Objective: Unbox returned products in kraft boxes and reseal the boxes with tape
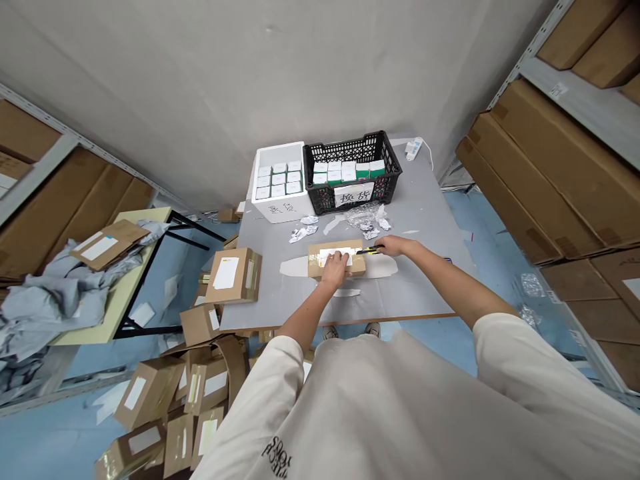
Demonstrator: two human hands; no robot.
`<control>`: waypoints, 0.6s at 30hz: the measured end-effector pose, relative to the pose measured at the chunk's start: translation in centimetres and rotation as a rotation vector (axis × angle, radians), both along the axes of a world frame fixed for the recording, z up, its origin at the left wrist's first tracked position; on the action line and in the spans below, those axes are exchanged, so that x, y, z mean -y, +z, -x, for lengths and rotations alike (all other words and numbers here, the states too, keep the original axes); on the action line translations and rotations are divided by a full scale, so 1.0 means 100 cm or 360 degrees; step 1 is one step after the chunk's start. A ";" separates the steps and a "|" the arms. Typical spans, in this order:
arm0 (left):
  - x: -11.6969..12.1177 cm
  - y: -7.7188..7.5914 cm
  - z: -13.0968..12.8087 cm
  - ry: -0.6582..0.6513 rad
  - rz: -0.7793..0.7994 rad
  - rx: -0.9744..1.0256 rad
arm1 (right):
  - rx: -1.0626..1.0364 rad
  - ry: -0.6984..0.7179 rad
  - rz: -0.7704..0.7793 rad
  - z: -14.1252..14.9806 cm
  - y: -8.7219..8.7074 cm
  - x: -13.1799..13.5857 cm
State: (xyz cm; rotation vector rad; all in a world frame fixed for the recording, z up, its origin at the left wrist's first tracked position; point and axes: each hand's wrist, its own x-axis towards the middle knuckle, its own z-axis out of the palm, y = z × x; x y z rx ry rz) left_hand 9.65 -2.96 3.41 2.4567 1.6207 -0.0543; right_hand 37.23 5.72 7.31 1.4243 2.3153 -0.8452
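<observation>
A small brown cardboard parcel [350,265] with a white label lies on the grey table [425,220] in front of me. My left hand [334,267] rests flat on top of it, fingers pressed down. My right hand [393,246] is closed round a yellow-and-black utility knife [369,251], whose tip touches the parcel's right end. Crumpled bits of tape and plastic [367,220] lie just beyond the parcel.
A black crate [395,180] and a white foam box [260,193] of small white boxes stand at the table's far edge. Another parcel [234,275] sits at the left corner. Many parcels [165,407] lie on the floor. Shelves of cartons flank both sides.
</observation>
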 end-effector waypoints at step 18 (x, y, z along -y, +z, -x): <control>-0.004 -0.001 -0.001 -0.0054 0.0045 -0.0003 | -0.0100 -0.0161 0.0346 0.000 0.010 -0.001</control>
